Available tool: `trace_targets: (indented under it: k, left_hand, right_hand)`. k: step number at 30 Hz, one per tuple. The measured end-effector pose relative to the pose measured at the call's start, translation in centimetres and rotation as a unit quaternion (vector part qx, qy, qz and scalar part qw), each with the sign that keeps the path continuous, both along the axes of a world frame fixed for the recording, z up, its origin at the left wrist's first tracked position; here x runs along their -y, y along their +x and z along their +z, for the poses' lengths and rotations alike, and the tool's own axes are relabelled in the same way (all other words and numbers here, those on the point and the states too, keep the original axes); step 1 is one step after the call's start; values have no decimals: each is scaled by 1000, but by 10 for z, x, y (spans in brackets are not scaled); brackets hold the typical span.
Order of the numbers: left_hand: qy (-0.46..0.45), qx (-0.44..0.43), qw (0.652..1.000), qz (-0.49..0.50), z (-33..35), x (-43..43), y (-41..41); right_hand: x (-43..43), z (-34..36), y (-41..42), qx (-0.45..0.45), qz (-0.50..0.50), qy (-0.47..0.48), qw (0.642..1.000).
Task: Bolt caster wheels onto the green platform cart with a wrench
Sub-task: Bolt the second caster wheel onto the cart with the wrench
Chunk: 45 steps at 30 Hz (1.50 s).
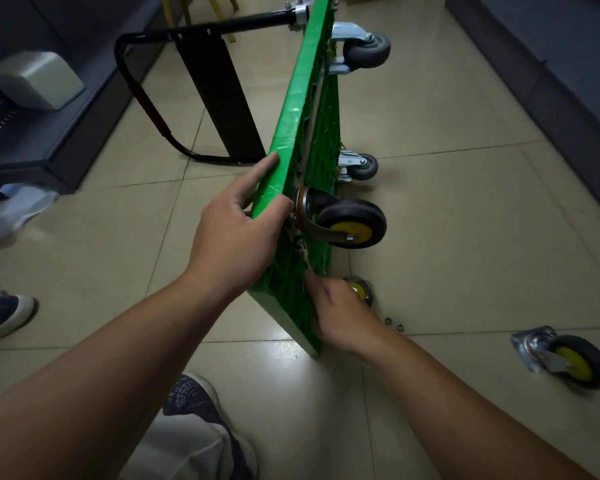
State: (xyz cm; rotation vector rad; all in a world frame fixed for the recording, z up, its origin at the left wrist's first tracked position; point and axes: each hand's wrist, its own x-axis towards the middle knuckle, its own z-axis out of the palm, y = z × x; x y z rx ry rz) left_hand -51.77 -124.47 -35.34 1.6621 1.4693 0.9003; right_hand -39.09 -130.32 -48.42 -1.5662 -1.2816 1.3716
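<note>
The left hand (236,237) grips the smooth top edge of the green plastic cart (302,98), and below it the right hand (340,313) pinches a thin shiny wrench (304,255), with open tile floor (465,237) beside.

Left hand (232,237) and right hand (340,313) are bare, forearms bare to the frame's lower edge; loose pale grey fabric trousers (187,448) cover the knee; dark navy mesh sneaker (191,396) shows web-like grey patterning, off-white rubber toe rim; navy-and-white low sneaker (0,313) at left edge, wearer unclear.
</note>
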Motion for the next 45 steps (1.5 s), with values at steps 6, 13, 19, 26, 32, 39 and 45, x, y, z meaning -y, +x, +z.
trace_targets:
  k: [6, 13, 19, 26, 32, 39, 45]
  left_hand:
    - [-9, -4, 1000, 1, 3, 4, 1]
    - [-19, 2, 1000, -14, 8, 3, -1]
    - [-11, 14, 1000, -15, 4, 0, -3]
    - [-11, 56, 998, -15, 2, -1, -2]
    - [-3, 65, 998, -11, 2, -1, 0]
    - [-4, 67, 998, -9, 1, -1, -1]
    - [-5, 62, 998, -6, 0, -2, -2]
  right_hand:
    - [5, 53, -7, -209, -7, -194, 958]
    - [38, 22, -17, -111, -61, -79, 989]
    - [42, -45, 7, 36, -93, 85, 991]
    - [-18, -46, 22, 66, -60, 186, 978]
    - [-40, -49, 24, 103, -1, 209, 972]
    - [-55, -58, 36, 137, 61, 233, 961]
    - [-63, -49, 47, 178, 94, 234, 951]
